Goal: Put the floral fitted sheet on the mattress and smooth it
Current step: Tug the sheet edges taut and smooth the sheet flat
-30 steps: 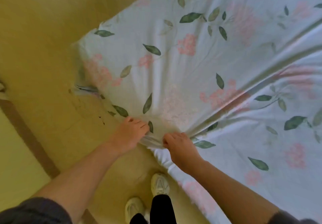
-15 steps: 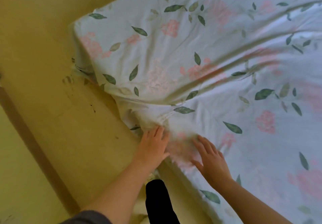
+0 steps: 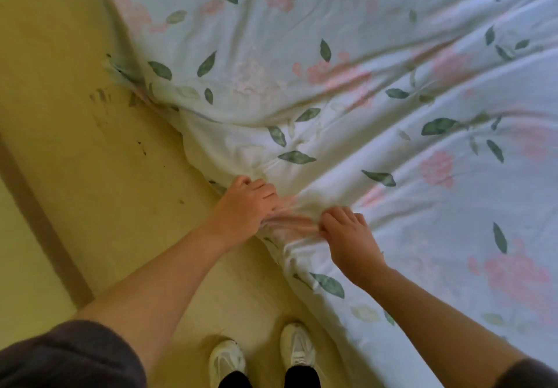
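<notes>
Floral fitted sheet (image 3: pixel 347 91) | left hand (image 3: pixel 244 209) fingers curled, gripping bunched edge | right hand (image 3: pixel 347 236) likewise gripping

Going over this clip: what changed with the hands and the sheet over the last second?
Half a second ago both hands lay flat, fingers spread, on the floral fitted sheet. Now the left hand and right hand have curled and grip bunched fabric at its near edge, as they did a second ago. The sheet still lies creased, the folds fanning out from that spot.
</notes>
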### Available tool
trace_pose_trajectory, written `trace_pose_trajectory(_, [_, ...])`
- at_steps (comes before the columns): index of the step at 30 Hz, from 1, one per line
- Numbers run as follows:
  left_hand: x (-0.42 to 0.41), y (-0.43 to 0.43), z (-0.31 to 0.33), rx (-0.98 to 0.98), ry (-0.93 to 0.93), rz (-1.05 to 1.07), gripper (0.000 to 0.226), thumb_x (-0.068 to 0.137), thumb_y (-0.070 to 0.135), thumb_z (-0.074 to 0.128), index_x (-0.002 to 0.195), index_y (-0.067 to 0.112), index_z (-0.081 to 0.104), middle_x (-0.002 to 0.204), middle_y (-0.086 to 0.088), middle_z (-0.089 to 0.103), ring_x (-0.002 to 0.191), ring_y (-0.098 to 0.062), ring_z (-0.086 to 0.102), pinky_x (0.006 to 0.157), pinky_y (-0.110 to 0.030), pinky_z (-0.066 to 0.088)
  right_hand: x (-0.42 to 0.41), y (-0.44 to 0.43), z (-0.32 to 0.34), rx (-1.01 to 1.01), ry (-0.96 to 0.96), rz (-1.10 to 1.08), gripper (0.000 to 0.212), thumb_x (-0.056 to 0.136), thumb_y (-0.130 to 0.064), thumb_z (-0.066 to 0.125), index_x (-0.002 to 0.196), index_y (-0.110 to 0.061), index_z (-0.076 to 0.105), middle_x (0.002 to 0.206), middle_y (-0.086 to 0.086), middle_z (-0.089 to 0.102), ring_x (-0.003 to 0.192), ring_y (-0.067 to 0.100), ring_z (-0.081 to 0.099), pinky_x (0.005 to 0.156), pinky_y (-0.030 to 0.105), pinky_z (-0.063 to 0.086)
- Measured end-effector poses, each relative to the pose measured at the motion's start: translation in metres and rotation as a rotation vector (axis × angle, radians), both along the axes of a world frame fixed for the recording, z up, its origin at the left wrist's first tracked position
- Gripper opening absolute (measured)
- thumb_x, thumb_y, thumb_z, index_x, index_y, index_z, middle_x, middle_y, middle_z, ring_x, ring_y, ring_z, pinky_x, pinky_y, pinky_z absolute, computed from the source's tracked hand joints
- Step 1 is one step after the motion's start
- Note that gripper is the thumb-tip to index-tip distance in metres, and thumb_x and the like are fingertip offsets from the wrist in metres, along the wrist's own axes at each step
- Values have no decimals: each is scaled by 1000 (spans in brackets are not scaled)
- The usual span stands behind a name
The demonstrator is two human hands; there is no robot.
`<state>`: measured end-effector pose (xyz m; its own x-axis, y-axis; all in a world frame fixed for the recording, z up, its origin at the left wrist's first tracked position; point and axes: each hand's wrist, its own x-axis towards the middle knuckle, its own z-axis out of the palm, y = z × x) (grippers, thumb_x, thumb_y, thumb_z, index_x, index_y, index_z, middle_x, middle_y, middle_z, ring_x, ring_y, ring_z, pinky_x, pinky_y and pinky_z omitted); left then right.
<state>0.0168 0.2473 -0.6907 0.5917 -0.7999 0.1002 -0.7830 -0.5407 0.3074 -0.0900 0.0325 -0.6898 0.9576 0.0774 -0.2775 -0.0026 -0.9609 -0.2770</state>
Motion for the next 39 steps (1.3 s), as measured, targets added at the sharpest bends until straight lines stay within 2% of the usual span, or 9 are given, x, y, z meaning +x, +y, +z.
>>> trace_pose_trajectory(6, [-45,-12,6,292,134,-67,27,90,8,52,113,22,57,117,6,56,112,-17,49,92,-32,35,-25,-12,14,14,207,62,20,92,-7,44,84,-24,38,78,-7,45,70,17,44,59,26,28])
trace_pose_trajectory(10, [-54,-48,6,598,180,76,31,87,8,52,115,20,54,118,1,54,112,-22,49,88,-33,33,-32,-9,10,61,294,-20,15,93,-9,44,89,-23,40,88,-3,46,79,20,51,63,28,38])
trace_pose_trajectory(12, [-63,-60,13,601,162,199,24,88,12,51,111,21,53,113,0,55,107,-23,52,86,-34,35,-46,-11,10,187,222,-97,11,95,-22,52,106,-23,51,109,-3,51,99,18,52,78,29,45])
trace_pose_trajectory(16, [-120,-94,17,390,148,42,26,92,29,45,116,20,49,116,-2,50,105,-23,48,86,-35,37,-128,-51,16,144,166,-201,54,90,-39,59,139,-30,37,150,-9,28,136,13,30,107,32,37])
trace_pose_trajectory(21, [-209,-152,0,428,229,-157,60,75,54,63,121,19,48,130,-6,43,120,-28,40,94,-43,38,-230,-131,15,-94,308,-205,69,90,-45,57,149,-34,24,158,-13,13,143,12,23,109,30,31])
trace_pose_trajectory(25, [-262,-197,-8,359,144,-64,37,51,38,85,79,24,65,83,3,62,78,-19,61,63,-30,50,-277,-171,9,-155,216,-268,51,74,-22,79,121,-28,63,130,2,57,115,28,58,81,39,49])
trace_pose_trajectory(28, [-274,-215,-15,198,55,-4,12,63,18,74,63,22,63,67,3,59,65,-19,61,56,-28,49,-277,-183,-6,-188,152,-229,24,83,-18,66,106,-23,66,121,1,54,108,28,51,81,36,40])
trace_pose_trajectory(32, [-285,-208,-8,133,109,8,16,73,11,75,73,15,60,75,-2,59,70,-23,59,57,-33,46,-289,-193,-9,10,80,-234,22,77,-13,71,96,-15,60,114,0,51,100,23,46,80,30,27])
trace_pose_trajectory(39, [-344,-243,12,294,224,-261,22,87,10,55,106,20,58,110,1,56,101,-20,53,82,-32,40,-338,-233,39,42,31,-105,15,87,-3,53,83,-18,53,73,1,61,69,26,56,79,35,44])
